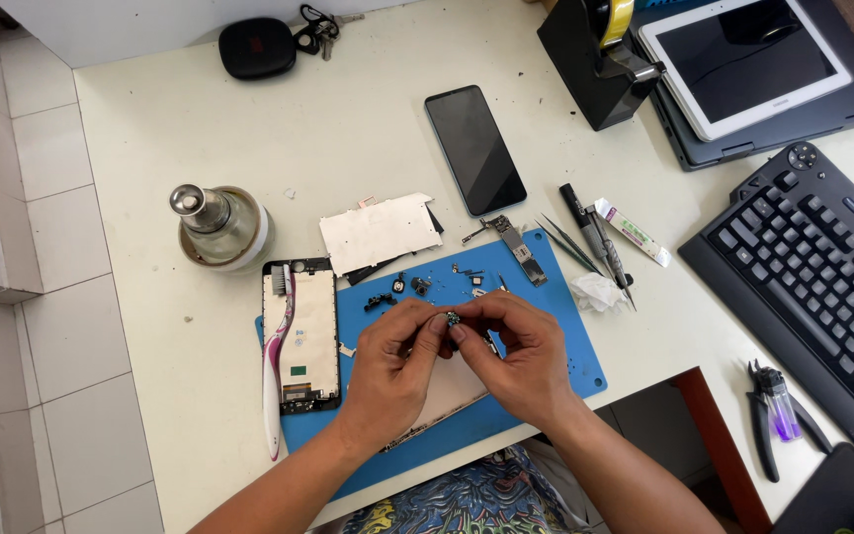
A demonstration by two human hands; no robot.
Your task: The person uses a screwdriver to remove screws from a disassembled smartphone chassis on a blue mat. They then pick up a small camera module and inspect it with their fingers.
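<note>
My left hand (397, 361) and my right hand (516, 351) meet above a blue work mat (555, 326). Between their fingertips they pinch one tiny dark phone part (453, 318). Under the hands lies a pale phone housing (447, 391), mostly hidden. To the left on the mat, a phone screen panel (310, 336) rests face down with a pink-and-white toothbrush (277, 366) along its edge. Small loose parts (402, 289) and a narrow circuit board (518, 247) sit on the mat's far side. A white metal shield plate (380, 232) lies just beyond.
A glass bottle with a metal cap (219, 225) stands left of the mat. A black phone (474, 148), tweezers (570, 245), a screwdriver (595, 237), a small tube (633, 232) and crumpled tissue (597, 292) lie right. Keyboard (822, 287), tablet (743, 64), tape dispenser (595, 59), cutters (773, 415).
</note>
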